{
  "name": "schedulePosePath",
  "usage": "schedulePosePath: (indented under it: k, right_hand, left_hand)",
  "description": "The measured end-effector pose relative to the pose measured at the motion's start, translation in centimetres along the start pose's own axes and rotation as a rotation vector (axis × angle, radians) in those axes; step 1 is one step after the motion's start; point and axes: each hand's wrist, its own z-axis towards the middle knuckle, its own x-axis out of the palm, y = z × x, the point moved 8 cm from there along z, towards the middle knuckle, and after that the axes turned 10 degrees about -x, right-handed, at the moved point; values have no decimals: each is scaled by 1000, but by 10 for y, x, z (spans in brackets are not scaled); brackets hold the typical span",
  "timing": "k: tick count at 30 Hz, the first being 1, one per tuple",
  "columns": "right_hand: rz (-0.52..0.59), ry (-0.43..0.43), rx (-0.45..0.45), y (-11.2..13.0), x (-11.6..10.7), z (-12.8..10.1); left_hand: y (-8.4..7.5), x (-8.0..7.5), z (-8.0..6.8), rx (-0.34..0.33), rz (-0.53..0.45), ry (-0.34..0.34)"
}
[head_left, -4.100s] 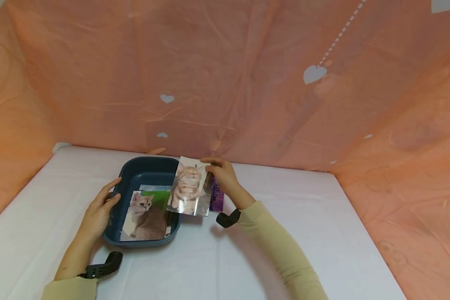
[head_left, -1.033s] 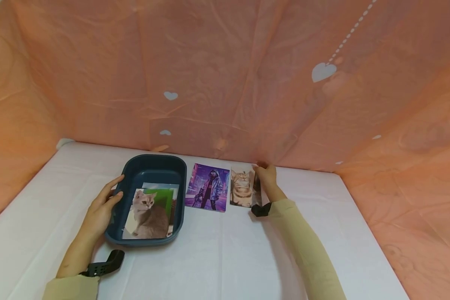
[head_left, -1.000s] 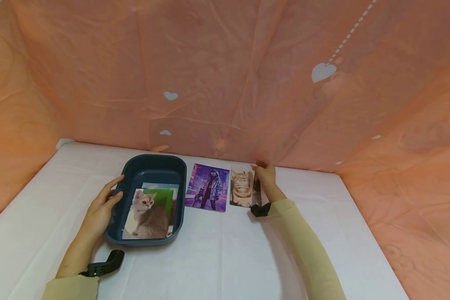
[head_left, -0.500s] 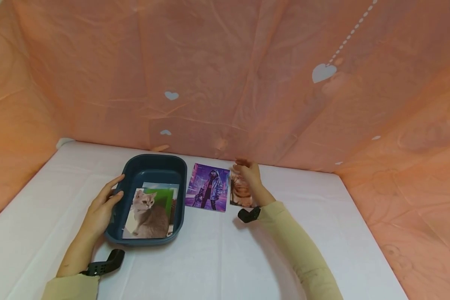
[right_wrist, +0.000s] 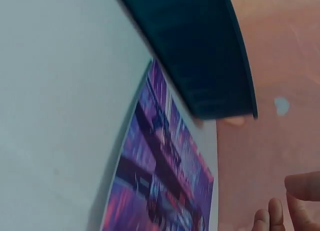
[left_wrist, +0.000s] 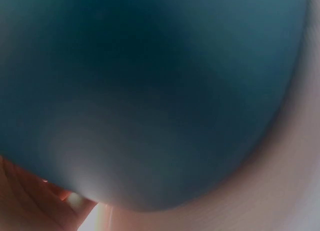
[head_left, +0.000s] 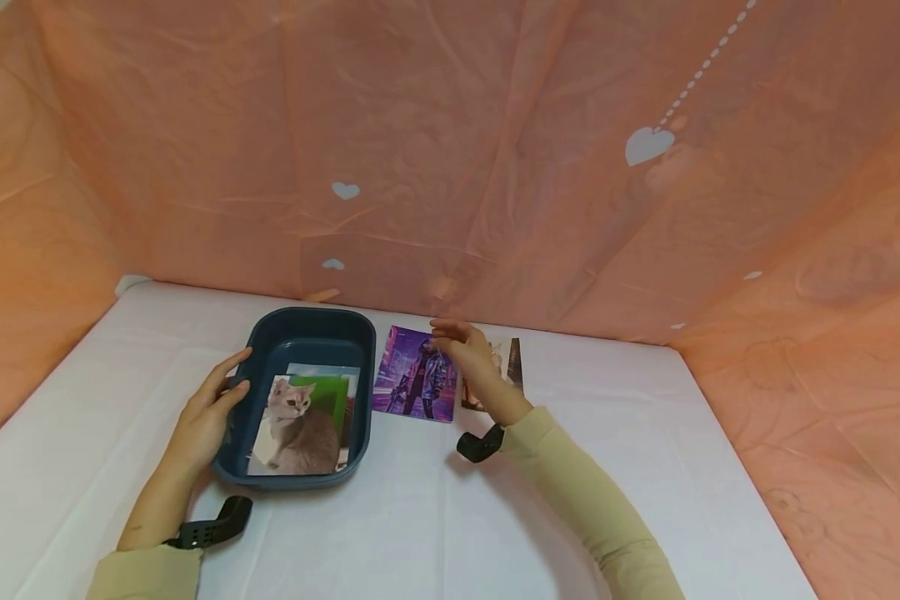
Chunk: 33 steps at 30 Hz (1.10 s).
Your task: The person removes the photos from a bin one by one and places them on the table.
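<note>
**Hands and photo layout on the white surface**

The left hand [head_left: 208,414] rests with relaxed, loosely spread fingers on the 9 o'clock rim of the dark blue oval plastic tray [head_left: 311,327], which holds a grey-cat photo print [head_left: 298,427]. At the tray's 3 o'clock lies the purple figure photo print [head_left: 412,375]. The right hand [head_left: 471,358], grip wide and holding nothing, hovers over the print's right edge, covering most of the orange-cat photo print [head_left: 512,360]. A peach heart-patterned backdrop sheet [head_left: 450,150] stands at 12 o'clock.

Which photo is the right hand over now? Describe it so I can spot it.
Start at the blue tray on the white table. Right beside it lies the purple photo, with the right hand above its right edge. It shows a hooded figure in neon violet; its neighbours are cat photos.
</note>
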Motion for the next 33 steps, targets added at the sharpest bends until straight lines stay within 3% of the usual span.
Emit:
schedulePosePath:
  k: [11, 22, 33]
  right_hand:
    - [-1, 202, 2, 14, 32, -12]
    - [2, 352, -24, 43, 68, -25]
    - [-49, 454, 67, 57, 97, -25]
  left_hand:
    - [-2, 5, 1, -4, 3, -1]
    - [-5, 6, 2, 20, 4, -11]
    - [-6, 9, 3, 12, -5, -4]
